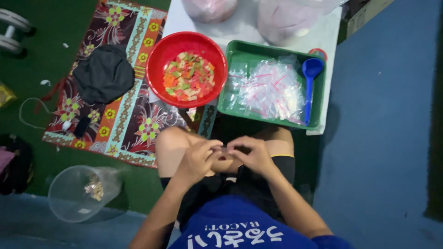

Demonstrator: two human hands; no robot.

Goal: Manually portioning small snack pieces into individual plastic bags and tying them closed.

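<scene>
Pinching something small over the knees

Sitting on the floor, legs folded. Left hand (196, 157) and right hand (251, 154) meet fingertip to fingertip just above the knees, near centre of view. Fingers of both curl in tight, thumbs pressed toward forefingers. Whatever sits between them is too small and blurred to name; possibly a clear bag, cannot tell.

Far of the hands, just past the knees:
- Red bowl (159, 60), round, holding a heap of small flat snack pieces (189, 76) in green, orange, red and pale colours.
- Green tray (242, 50), rectangular, touching the bowl's right side. Inside lies a loose pile of small clear bags (270, 90) with pink strips. Blue scoop (310, 80) lies along the tray's right wall, cup end far.
- Both rest partly on a white sheet (332, 32); two large clear bags (210, 8) of pale contents stand at its far edge.

Left: patterned mat (124, 115) with flowers, a black cloth (104, 74) bunched on it. Near left, a clear tub (83, 193) lies tipped on its side, a few crumbs inside, well apart from the hands. Dumbbell (14, 30) at far left corner.
</scene>
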